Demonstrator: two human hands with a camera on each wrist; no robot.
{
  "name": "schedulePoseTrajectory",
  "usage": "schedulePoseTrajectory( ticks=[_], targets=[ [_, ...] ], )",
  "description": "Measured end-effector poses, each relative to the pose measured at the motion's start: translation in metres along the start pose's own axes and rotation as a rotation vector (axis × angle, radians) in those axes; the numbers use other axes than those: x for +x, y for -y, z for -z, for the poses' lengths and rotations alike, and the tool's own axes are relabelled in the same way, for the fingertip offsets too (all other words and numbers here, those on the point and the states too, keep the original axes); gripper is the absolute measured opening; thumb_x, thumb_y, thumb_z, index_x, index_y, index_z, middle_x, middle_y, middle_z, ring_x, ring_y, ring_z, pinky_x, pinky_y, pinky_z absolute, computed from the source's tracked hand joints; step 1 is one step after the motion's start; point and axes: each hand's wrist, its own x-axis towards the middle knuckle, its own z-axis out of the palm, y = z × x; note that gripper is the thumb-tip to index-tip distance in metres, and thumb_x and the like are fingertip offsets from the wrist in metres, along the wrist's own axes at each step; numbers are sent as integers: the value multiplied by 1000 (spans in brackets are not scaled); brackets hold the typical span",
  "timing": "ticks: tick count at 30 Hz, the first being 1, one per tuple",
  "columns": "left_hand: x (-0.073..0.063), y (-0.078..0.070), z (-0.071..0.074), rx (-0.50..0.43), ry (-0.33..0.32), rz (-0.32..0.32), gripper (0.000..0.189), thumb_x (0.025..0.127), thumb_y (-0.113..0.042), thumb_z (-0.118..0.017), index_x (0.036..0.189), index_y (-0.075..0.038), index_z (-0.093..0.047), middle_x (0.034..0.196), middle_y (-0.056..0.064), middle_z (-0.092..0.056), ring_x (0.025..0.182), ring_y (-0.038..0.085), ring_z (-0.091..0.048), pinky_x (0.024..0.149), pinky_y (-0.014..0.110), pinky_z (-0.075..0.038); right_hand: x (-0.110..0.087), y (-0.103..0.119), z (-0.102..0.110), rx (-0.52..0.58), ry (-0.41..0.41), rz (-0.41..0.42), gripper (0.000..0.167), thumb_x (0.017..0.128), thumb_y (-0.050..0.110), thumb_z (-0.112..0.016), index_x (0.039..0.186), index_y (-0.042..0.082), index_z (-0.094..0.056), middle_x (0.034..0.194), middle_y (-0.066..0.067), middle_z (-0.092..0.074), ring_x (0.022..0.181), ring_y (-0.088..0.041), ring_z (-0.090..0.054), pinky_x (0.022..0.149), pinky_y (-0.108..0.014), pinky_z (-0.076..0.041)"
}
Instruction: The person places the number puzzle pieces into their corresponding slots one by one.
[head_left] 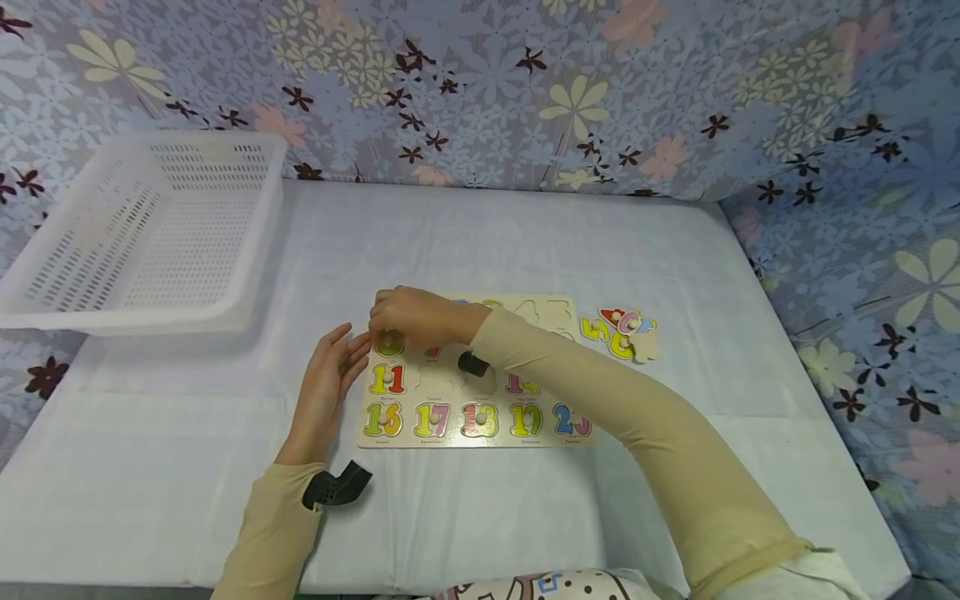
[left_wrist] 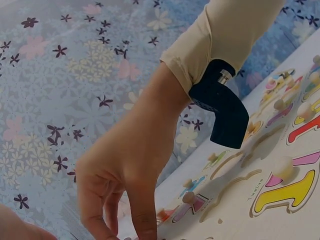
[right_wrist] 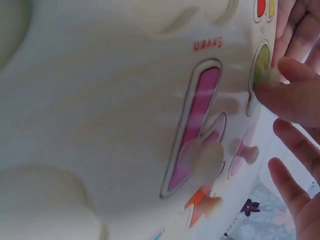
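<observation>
A wooden number puzzle board (head_left: 457, 442) lies on the table, with knobbed number pieces in several recesses. My right hand (head_left: 416, 317) reaches across to its upper left corner, fingers bent downward. In the right wrist view its thumb and a fingertip pinch at the knob of the green number 6 piece (right_wrist: 261, 62), which sits over the spot labelled Six. Beside it lies the pink number 7 piece (right_wrist: 200, 105). My left hand (head_left: 326, 392) stays at the board's left edge, palm turned inward and fingers loosely extended, the tips close to the right hand.
A small heap of loose pieces lies right of the board, including a yellow number 5 (head_left: 595, 330) and one bare-wood piece (head_left: 645, 344). A white plastic basket (head_left: 258, 225) stands at the back left. Flowered cloth (head_left: 480, 92) hangs behind the white-covered table (head_left: 480, 233).
</observation>
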Motion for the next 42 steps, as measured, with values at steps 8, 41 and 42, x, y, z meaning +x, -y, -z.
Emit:
schedulePoseTrajectory(
  ticks=[8,41,42],
  targets=[
    [-5,-7,-8,1,7,15,52,106,-28,-34,151,-5,-21,145,18,-40,130,23,-42,103,22,-40,-32,-8,13,83,-143,-69,31,87,-9,-60,101,16,-74,107,5,-68,111,-15,-51,100,-29,-39],
    [-13,-9,-13,16,-27,26,53,105,-27,-39,151,-7,-23,144,15,-41,129,21,-44,104,22,-40,-321,-38,-9,113,-391,-706,37,85,7,-74,120,14,-70,137,-17,-50,135,-43,-23,105,-69,-20],
    [-12,-8,-13,16,-23,25,53,105,-28,-39,151,-7,-23,144,14,-41,128,20,-44,103,21,-40,-315,-38,-9,93,-363,-690,39,85,8,-74,122,15,-69,139,-17,-48,136,-43,-22,105,-69,-19]
  ],
)
